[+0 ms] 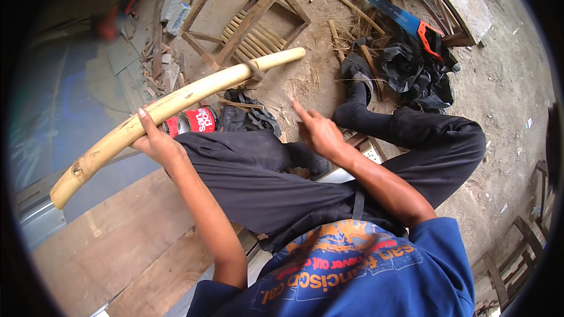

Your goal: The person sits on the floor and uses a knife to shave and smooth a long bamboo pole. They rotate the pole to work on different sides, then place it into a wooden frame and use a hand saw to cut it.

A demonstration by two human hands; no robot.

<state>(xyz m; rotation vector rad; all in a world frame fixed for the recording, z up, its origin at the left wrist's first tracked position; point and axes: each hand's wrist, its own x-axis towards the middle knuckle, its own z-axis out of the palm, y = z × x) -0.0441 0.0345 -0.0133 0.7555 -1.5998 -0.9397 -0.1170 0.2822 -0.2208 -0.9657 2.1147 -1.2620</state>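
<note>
My left hand (pixel 157 141) is closed around a pale yellow bamboo pole (pixel 188 94), thumb on top. The slightly bent pole slants from the lower left up toward the centre, raised over my left thigh. A dark, blurred strip (pixel 252 70) crosses it near its far end; I cannot make out what it is. Apart from the pole, my right hand (pixel 322 135) hovers between my knees. Its index finger stretches forward, the other fingers are partly curled, and nothing shows in it. A red can (pixel 191 121) stands under the pole, beside my left knee.
Ahead lies a wooden frame with slats (pixel 258 23). A blue handsaw with an orange handle (pixel 405 20) rests at the upper right, above a black plastic bag (pixel 417 73). Wood scraps (pixel 167 70) lie at the left. Wooden boards (pixel 117 240) extend at the lower left.
</note>
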